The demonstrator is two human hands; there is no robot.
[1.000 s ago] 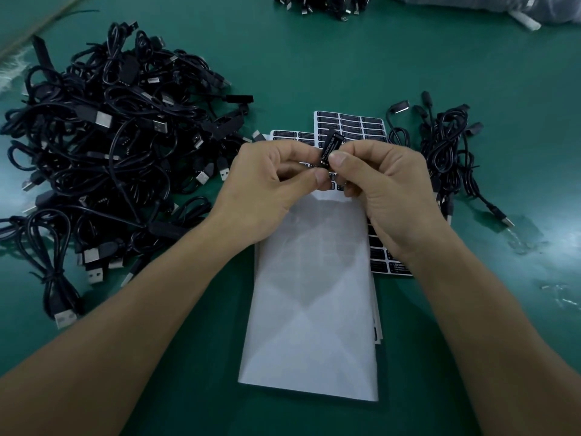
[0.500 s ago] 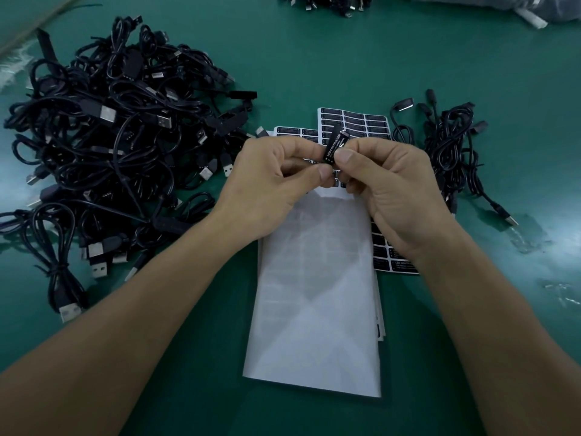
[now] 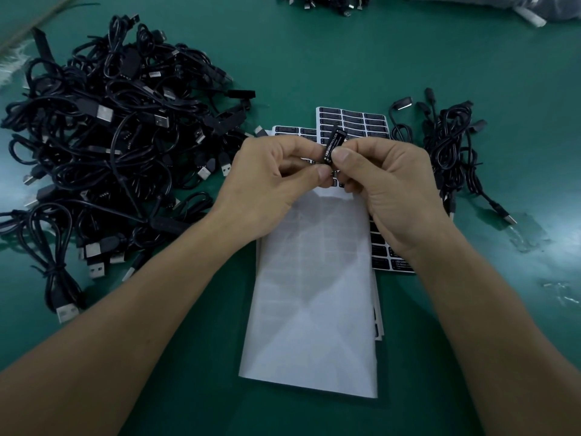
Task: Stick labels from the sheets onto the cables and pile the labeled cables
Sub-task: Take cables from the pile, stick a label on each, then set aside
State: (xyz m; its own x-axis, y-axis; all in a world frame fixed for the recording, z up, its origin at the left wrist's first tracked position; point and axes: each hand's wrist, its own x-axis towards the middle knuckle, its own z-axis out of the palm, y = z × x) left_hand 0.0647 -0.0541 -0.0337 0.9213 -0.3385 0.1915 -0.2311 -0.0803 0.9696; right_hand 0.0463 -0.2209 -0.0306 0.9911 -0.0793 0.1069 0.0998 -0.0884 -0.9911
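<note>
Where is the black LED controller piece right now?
Head view, centre: the LED controller piece is pinched between the left hand and right hand, held over the label sheets.

Lower end of black cable piece (image 3: 334, 142) hidden behind fingertips of left hand (image 3: 270, 187) and right hand (image 3: 390, 190). Label sheets (image 3: 356, 121) partly covered by hands and white sheet (image 3: 314, 294); small print on labels unreadable. Far cable heap (image 3: 330, 3) and far-right bag (image 3: 544, 7) cut off by top edge.
</note>
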